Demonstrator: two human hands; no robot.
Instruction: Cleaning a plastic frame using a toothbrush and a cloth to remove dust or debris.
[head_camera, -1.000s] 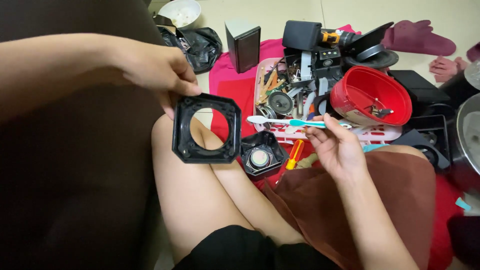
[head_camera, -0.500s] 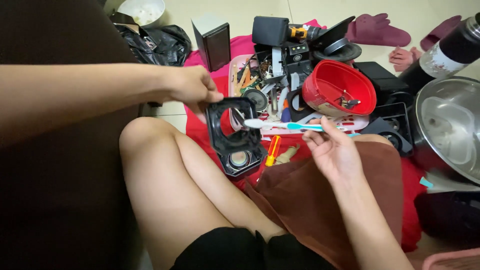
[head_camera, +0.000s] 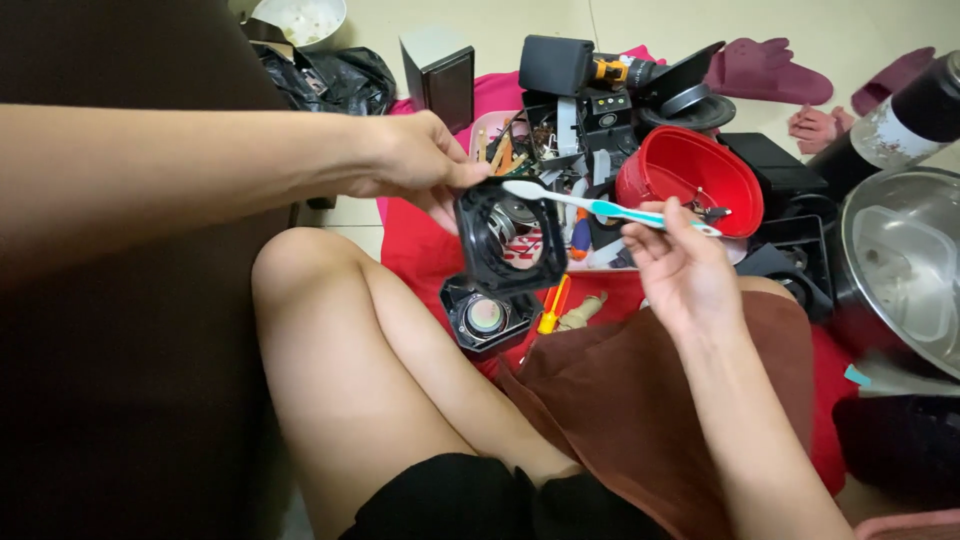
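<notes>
The brushing is under way: the left hand (head_camera: 415, 165) pinches the top edge of a black speaker frame (head_camera: 508, 238), fingers closed on it, and holds it up tilted over the raised knee. The right hand (head_camera: 680, 265) grips a white-and-teal toothbrush (head_camera: 600, 206) by its handle, fingers wrapped narrow around it — the bristle end lies right at the frame's upper rim, touching or nearly so. To my eye the next stroke wants a steady frame and short passes along the rim, with the frame turned bit by bit to reach each side.

The frame is a squarish black plastic ring with cut corners and a big round opening. Just below it, on the red cloth (head_camera: 420, 255) on the floor, sits a small speaker driver (head_camera: 486, 315) — beside an orange screwdriver (head_camera: 551, 305).
</notes>
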